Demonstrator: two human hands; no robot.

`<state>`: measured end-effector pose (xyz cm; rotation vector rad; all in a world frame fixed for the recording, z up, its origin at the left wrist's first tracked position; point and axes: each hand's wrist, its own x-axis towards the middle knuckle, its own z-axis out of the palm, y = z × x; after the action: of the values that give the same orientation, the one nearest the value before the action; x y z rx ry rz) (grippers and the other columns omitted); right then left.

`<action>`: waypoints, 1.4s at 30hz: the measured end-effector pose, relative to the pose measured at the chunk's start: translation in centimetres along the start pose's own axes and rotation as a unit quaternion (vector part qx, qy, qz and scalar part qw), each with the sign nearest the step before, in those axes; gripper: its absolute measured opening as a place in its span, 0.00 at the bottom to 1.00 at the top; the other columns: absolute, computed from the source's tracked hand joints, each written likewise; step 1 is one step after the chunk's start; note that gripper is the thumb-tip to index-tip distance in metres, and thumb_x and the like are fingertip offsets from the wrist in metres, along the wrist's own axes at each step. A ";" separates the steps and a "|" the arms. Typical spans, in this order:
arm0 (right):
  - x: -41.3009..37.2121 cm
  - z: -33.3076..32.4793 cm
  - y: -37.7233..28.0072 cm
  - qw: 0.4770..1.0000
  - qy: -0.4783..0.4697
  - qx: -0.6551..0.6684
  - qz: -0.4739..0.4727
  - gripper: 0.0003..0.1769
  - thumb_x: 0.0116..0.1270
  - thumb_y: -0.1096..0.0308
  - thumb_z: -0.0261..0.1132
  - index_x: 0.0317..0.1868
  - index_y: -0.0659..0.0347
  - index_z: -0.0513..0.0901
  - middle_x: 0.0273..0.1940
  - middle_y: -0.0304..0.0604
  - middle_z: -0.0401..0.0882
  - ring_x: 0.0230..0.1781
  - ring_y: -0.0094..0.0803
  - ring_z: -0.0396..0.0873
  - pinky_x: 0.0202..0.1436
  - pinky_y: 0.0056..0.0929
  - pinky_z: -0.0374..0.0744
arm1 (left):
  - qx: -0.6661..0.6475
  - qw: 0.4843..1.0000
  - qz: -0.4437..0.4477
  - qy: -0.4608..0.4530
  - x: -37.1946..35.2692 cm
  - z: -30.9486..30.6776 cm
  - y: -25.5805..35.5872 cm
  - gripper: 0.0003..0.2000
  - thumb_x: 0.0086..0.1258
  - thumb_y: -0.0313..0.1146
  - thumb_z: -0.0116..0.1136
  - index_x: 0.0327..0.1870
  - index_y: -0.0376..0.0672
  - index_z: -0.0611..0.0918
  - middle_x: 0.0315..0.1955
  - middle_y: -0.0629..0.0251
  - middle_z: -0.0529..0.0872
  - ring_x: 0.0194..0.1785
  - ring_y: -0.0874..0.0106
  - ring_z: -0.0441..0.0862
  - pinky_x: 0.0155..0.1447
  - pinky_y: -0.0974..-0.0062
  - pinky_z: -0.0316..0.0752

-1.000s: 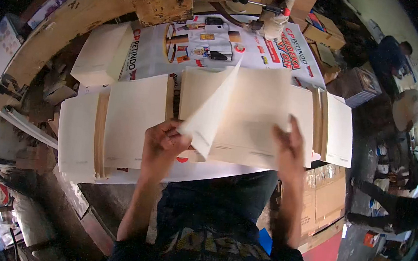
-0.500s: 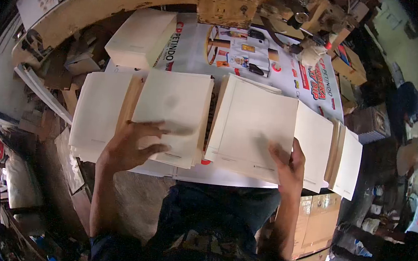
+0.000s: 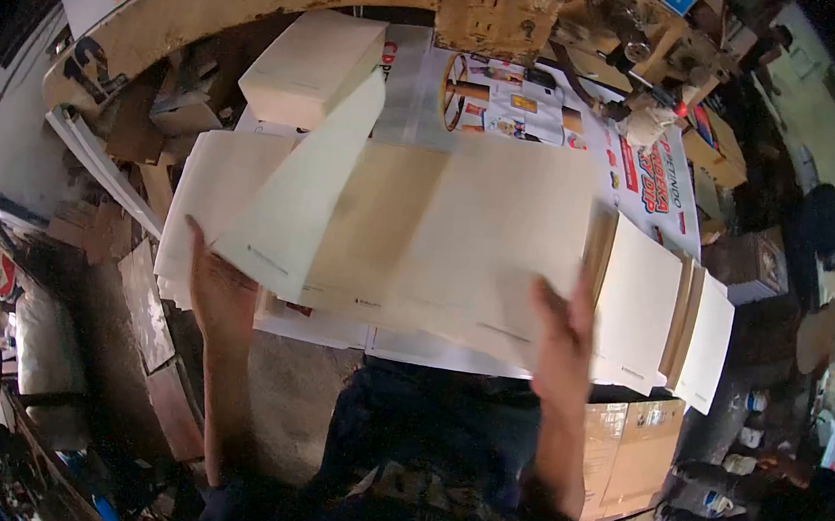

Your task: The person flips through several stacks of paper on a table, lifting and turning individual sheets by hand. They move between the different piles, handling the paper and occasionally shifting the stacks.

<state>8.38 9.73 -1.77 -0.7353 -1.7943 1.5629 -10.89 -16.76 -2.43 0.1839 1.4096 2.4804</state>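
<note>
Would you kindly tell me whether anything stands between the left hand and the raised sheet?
Nothing visible does: the lower left corner of the raised sheet reaches right to the left hand. The right hand is off to the right, out of the way.

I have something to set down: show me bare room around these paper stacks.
Bare banner lies beyond the paper stacks, right of the tall paper block; a thin strip borders their near edge. The row is crowded, left hand and right hand among the sheets.
</note>
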 end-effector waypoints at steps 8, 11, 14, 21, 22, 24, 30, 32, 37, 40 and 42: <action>-0.1 11.7 6.5 0.940 -0.253 -0.044 -0.225 0.35 0.72 0.74 0.51 0.74 0.69 0.47 0.74 0.62 0.46 0.76 0.45 0.50 0.78 0.34 0.48 | 0.683 0.710 0.163 -0.059 1.9 1.4 0.6 0.17 0.71 0.35 0.60 0.56 0.35 0.77 0.44 0.60 0.82 0.52 0.70 0.79 0.58 0.72 0.72; -0.7 8.8 2.9 0.900 -0.334 0.279 -0.031 0.34 0.74 0.69 0.50 0.75 0.68 0.46 0.76 0.59 0.40 0.78 0.41 0.43 0.79 0.32 0.47 | 0.550 0.828 0.063 -0.095 0.8 3.4 3.7 0.25 0.66 0.31 0.64 0.64 0.39 0.72 0.59 0.56 0.76 0.61 0.63 0.74 0.64 0.65 0.69; 0.0 6.2 1.3 0.945 -0.254 0.175 -0.105 0.36 0.75 0.60 0.53 0.74 0.68 0.49 0.74 0.57 0.51 0.74 0.36 0.54 0.75 0.30 0.58 | 0.462 0.879 0.118 -0.024 -1.5 5.7 2.7 0.36 0.62 0.32 0.67 0.71 0.39 0.64 0.66 0.50 0.68 0.68 0.58 0.66 0.69 0.60 0.64; -1.1 -5.8 -1.4 0.926 -0.170 0.299 0.155 0.34 0.72 0.58 0.61 0.71 0.63 0.59 0.50 0.43 0.79 0.41 0.21 0.76 0.38 0.18 0.74 | 0.378 0.900 0.131 -0.172 -4.5 14.9 -0.6 0.36 0.63 0.33 0.60 0.73 0.37 0.61 0.69 0.47 0.64 0.69 0.59 0.65 0.70 0.59 0.63; -1.7 -7.1 -2.8 0.928 -0.164 0.320 0.102 0.32 0.72 0.58 0.61 0.71 0.61 0.62 0.46 0.41 0.82 0.31 0.19 0.74 0.32 0.17 0.72 | 0.368 0.904 0.077 -0.202 -4.5 16.2 -1.4 0.36 0.63 0.34 0.60 0.73 0.37 0.61 0.67 0.47 0.66 0.68 0.59 0.66 0.70 0.59 0.63; -2.9 -10.4 -2.1 0.966 -0.037 0.228 0.113 0.31 0.71 0.61 0.62 0.70 0.60 0.64 0.41 0.39 0.82 0.26 0.19 0.72 0.29 0.15 0.71 | 0.240 0.923 0.060 -0.294 -2.2 17.5 -5.3 0.29 0.63 0.31 0.60 0.68 0.38 0.69 0.63 0.51 0.73 0.66 0.62 0.69 0.64 0.64 0.69; -4.9 -23.9 -3.9 0.915 0.395 0.064 -0.048 0.27 0.69 0.66 0.62 0.65 0.71 0.70 0.47 0.46 0.82 0.45 0.28 0.78 0.50 0.26 0.75 | 0.392 0.767 0.131 -0.490 -7.1 29.7 -15.6 0.10 0.60 0.31 0.66 0.40 0.40 0.82 0.39 0.61 0.86 0.42 0.71 0.84 0.44 0.72 0.78; -5.5 -27.6 -3.8 0.876 0.477 0.013 -0.064 0.23 0.69 0.66 0.62 0.61 0.70 0.76 0.48 0.46 0.82 0.46 0.28 0.78 0.53 0.25 0.74 | 0.430 0.673 0.244 -0.550 -10.1 31.8 -18.1 0.21 0.50 0.42 0.75 0.38 0.38 0.80 0.35 0.56 0.83 0.40 0.61 0.82 0.47 0.66 0.76; -6.1 -33.0 -1.4 0.892 0.450 0.013 -0.032 0.26 0.68 0.63 0.65 0.61 0.71 0.75 0.51 0.46 0.82 0.49 0.30 0.78 0.55 0.25 0.73 | 0.493 0.604 0.232 -0.581 -11.1 34.0 -20.6 0.23 0.48 0.46 0.77 0.34 0.36 0.81 0.33 0.51 0.83 0.41 0.55 0.82 0.48 0.61 0.76; -5.6 -33.6 -0.3 0.919 0.394 -0.006 0.026 0.29 0.66 0.61 0.67 0.62 0.71 0.73 0.52 0.48 0.81 0.49 0.31 0.78 0.54 0.26 0.74 | 0.506 0.597 0.092 -0.615 -9.2 34.3 -20.2 0.17 0.56 0.41 0.72 0.31 0.36 0.81 0.29 0.54 0.84 0.37 0.63 0.85 0.45 0.67 0.79; -4.7 -33.0 0.2 0.944 0.326 -0.013 0.049 0.30 0.66 0.61 0.67 0.63 0.70 0.72 0.52 0.49 0.81 0.50 0.31 0.78 0.54 0.26 0.75 | 0.399 0.688 0.065 -0.603 -8.2 33.1 -19.6 0.12 0.64 0.37 0.67 0.31 0.35 0.80 0.28 0.57 0.84 0.35 0.70 0.84 0.44 0.73 0.79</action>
<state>36.79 27.01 0.49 -1.2025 -1.2969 1.1577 8.66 17.43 -1.93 1.7149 1.5564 0.9691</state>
